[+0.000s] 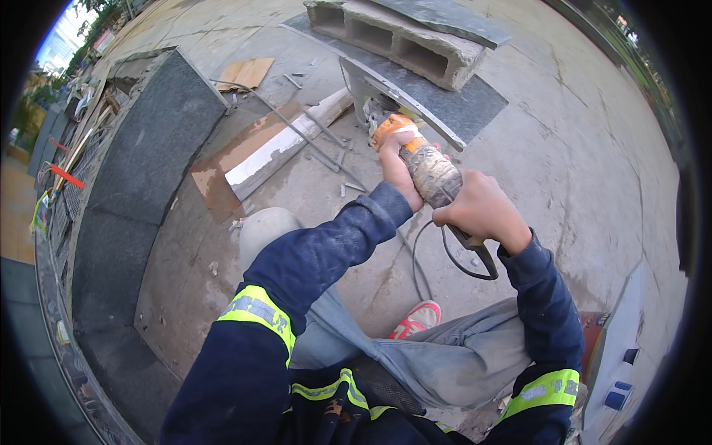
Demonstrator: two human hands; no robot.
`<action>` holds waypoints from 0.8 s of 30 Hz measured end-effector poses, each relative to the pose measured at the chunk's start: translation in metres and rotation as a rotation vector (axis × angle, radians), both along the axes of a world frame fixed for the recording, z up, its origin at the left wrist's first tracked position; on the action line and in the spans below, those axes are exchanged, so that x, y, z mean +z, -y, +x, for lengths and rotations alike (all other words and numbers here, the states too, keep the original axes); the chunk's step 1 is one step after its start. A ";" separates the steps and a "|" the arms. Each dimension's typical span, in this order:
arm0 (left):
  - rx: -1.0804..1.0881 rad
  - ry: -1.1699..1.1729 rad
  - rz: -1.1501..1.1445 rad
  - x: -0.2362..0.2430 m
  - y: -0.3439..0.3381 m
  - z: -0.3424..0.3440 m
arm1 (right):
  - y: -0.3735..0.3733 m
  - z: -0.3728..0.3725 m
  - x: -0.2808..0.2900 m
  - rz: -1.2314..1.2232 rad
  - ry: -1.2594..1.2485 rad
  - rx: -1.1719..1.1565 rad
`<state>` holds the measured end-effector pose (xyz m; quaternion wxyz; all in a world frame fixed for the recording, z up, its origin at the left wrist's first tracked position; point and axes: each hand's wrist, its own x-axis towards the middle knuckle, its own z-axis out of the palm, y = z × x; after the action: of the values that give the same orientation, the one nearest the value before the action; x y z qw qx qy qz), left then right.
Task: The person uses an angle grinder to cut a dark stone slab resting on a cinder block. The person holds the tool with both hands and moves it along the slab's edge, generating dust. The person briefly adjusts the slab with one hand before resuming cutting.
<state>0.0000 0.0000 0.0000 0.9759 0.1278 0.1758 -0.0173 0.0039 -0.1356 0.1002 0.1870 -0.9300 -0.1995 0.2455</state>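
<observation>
We look down at an angle grinder with an orange collar and a dusty, pale body, held on our side of a hollow concrete block, which is our landmark. Our left hand is wrapped firmly round the front of the tool, just behind its head; our right hand is closed round its rear end. The head sits close to a narrow grey strip on the block's near side; we cannot tell whether they touch. Under the block lies a flat dark slab. To the block's left, farther toward us, a white-faced length of board rests on a brown sheet. Well left of the block stands a dark stone-faced structure. Nearer us than the block is a red-and-white shoe.
</observation>
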 end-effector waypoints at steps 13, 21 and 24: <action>0.028 0.034 0.071 -0.008 -0.018 0.018 | -0.016 0.018 -0.011 0.027 0.017 0.037; 0.042 0.028 0.061 -0.013 -0.029 0.029 | -0.024 0.029 -0.018 0.027 0.023 0.048; 0.051 0.013 0.057 -0.013 -0.033 0.032 | -0.029 0.032 -0.017 0.012 0.019 0.037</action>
<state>0.0316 0.0327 -0.0127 0.9731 0.1513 0.1729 0.0132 0.0358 -0.1064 0.0830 0.1861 -0.9272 -0.2201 0.2390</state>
